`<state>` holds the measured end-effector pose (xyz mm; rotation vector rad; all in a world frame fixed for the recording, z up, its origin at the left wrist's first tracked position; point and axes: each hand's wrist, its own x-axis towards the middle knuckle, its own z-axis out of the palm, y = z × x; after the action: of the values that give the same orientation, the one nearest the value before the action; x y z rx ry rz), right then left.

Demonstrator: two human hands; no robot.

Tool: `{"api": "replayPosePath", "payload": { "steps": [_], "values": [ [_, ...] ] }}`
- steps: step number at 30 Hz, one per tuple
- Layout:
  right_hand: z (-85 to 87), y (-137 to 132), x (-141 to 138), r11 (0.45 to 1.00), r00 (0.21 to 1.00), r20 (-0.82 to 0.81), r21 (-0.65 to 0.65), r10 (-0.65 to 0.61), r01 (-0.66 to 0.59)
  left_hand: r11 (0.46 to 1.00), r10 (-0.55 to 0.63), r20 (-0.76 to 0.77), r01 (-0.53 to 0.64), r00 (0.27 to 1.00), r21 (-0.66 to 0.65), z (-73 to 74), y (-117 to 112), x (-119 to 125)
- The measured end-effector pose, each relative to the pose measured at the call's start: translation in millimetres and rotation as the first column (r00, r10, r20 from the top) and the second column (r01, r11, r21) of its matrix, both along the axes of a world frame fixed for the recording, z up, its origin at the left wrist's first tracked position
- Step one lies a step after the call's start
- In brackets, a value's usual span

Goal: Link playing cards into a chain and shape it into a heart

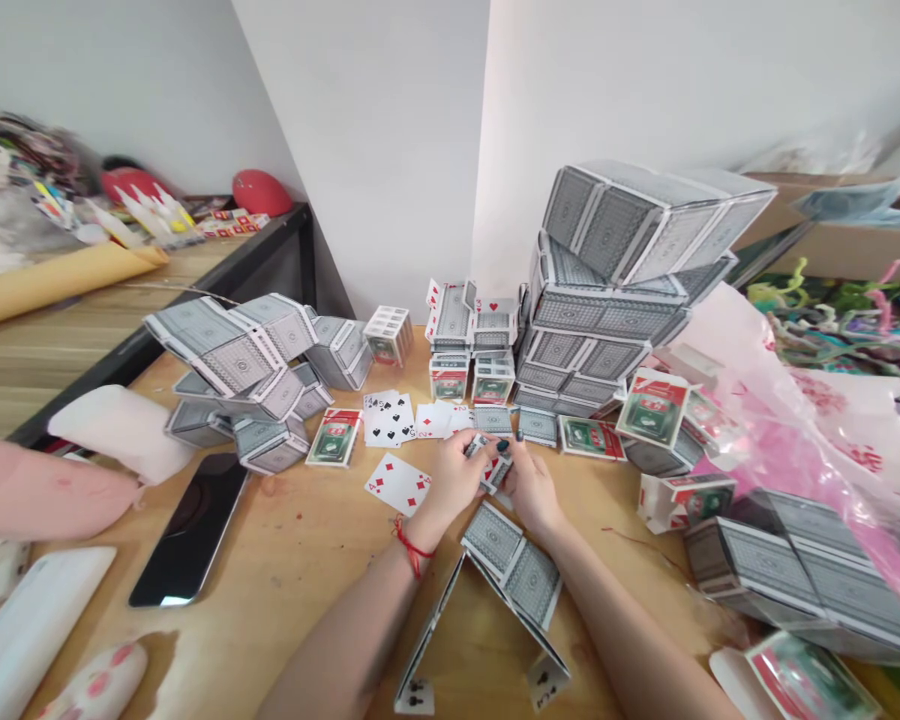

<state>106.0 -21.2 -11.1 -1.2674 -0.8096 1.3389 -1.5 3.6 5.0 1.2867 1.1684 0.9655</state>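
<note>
Both hands at mid-table, fingers of left hand and right hand pinching a red-pipped card piece between them, just beyond a peaked card frame; step in hand looks like folding or fitting it, next move probably calling for light, even pressure from both thumbs. Frame stands between the forearms, restricting any pull back. Loose four of diamonds near left wrist, phone farther left, tall card-block tower beyond right hand, easily knocked
</note>
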Motion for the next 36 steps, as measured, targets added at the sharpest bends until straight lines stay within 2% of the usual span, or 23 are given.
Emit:
{"api": "replayPosePath", "payload": {
  "steps": [5,12,18,24,31,36],
  "values": [
    [-1.9,2,1,0.994,0.992,0.101,0.066,0.082,-0.089,0.979,0.071,-0.126,-0.045,0.989,0.197,-3.6,-1,1],
    [-3.9,1,1,0.989,0.98,0.176,0.099,0.089,-0.108,0.966,0.086,-0.182,-0.037,0.98,0.255,-1.1,-6,2],
    [-3.1,0,-1,0.989,0.977,0.197,0.109,0.079,-0.101,0.962,0.122,-0.175,-0.073,0.977,0.263,1.3,-6,5],
    [1.3,-1,-1,0.986,0.971,0.223,0.128,0.081,-0.111,0.963,0.166,-0.178,-0.121,0.97,0.242,-2.2,-5,4],
    [9.1,-2,-1,0.98,0.951,0.297,0.146,0.087,-0.135,0.976,0.162,-0.075,-0.148,0.984,0.162,-7.1,0,2],
    [8.5,-1,0,0.975,0.929,0.364,0.177,0.06,-0.132,0.979,0.122,-0.035,-0.115,0.992,0.167,-4.2,-2,3]
  ]
}}
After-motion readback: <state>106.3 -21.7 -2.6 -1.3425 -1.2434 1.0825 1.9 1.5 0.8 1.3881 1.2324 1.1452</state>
